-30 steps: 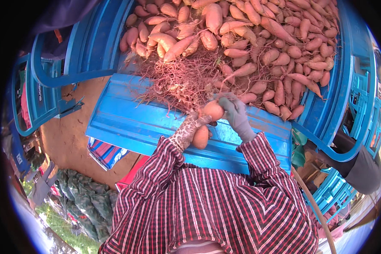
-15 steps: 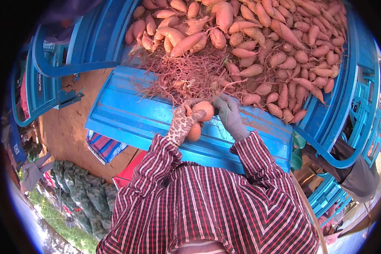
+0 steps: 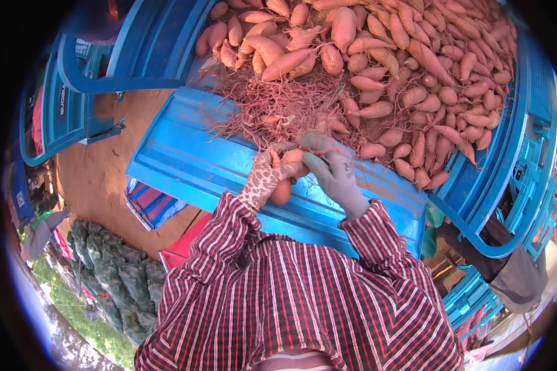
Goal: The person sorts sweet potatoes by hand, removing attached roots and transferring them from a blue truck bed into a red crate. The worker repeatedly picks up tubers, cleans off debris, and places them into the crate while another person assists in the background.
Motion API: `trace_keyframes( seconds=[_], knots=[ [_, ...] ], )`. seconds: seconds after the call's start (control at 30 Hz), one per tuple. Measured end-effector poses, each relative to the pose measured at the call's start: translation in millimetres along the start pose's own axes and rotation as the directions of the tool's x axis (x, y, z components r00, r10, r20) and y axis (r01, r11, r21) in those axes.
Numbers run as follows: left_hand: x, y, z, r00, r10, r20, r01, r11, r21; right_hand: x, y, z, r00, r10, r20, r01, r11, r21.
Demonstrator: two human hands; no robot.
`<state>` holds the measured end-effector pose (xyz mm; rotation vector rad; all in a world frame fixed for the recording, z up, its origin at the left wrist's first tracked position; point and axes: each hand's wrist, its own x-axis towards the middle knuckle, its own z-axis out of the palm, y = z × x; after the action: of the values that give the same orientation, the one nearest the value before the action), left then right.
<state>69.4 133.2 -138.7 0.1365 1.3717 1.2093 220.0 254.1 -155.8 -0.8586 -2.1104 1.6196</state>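
Above the blue tailgate (image 3: 198, 137), my left hand (image 3: 260, 180), in a glove with a spotted cuff, is closed round sweet potatoes. One orange-pink sweet potato (image 3: 281, 193) shows below its fingers. Another sweet potato (image 3: 293, 157) shows at the top of the grip, partly hidden by fingers. My right hand (image 3: 337, 176), in a grey glove, meets it from the right, with fingers and thumb curled round that sweet potato's right end. Just beyond both hands lies a tangle of thin reddish roots (image 3: 281, 108).
A large heap of sweet potatoes (image 3: 414, 96) fills the blue truck bed, whose side panel (image 3: 526, 148) stands at the right. Lower left are a striped bag (image 3: 151, 204), a red object (image 3: 182, 244) and dark green filled sacks (image 3: 114, 278). A person's dark clothing (image 3: 517, 278) shows at right.
My right hand has moved up and left, its fingers now curling over the upper sweet potato, which was more exposed before. My left hand keeps its grip. The view has shifted slightly.
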Motion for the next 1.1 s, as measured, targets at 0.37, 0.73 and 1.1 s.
trace_keyframes(
  seconds=[0.37,0.73,1.1],
  knots=[
    [-49.1,32.0,-20.3,0.987,0.158,0.037,-0.162,0.978,0.135,-0.7,29.0,18.1,0.961,0.092,0.261,-0.103,0.994,0.030],
    [-179.0,-0.1,-213.3,0.512,0.290,-0.809,-0.502,0.865,-0.008,-40.8,26.2,-32.4,0.953,0.131,0.273,0.090,0.740,-0.667],
    [-201.1,-140.2,-401.0,0.270,0.095,-0.958,0.269,0.948,0.170,-25.3,73.8,-124.6,0.981,0.146,-0.129,-0.182,0.454,-0.872]
  ],
)
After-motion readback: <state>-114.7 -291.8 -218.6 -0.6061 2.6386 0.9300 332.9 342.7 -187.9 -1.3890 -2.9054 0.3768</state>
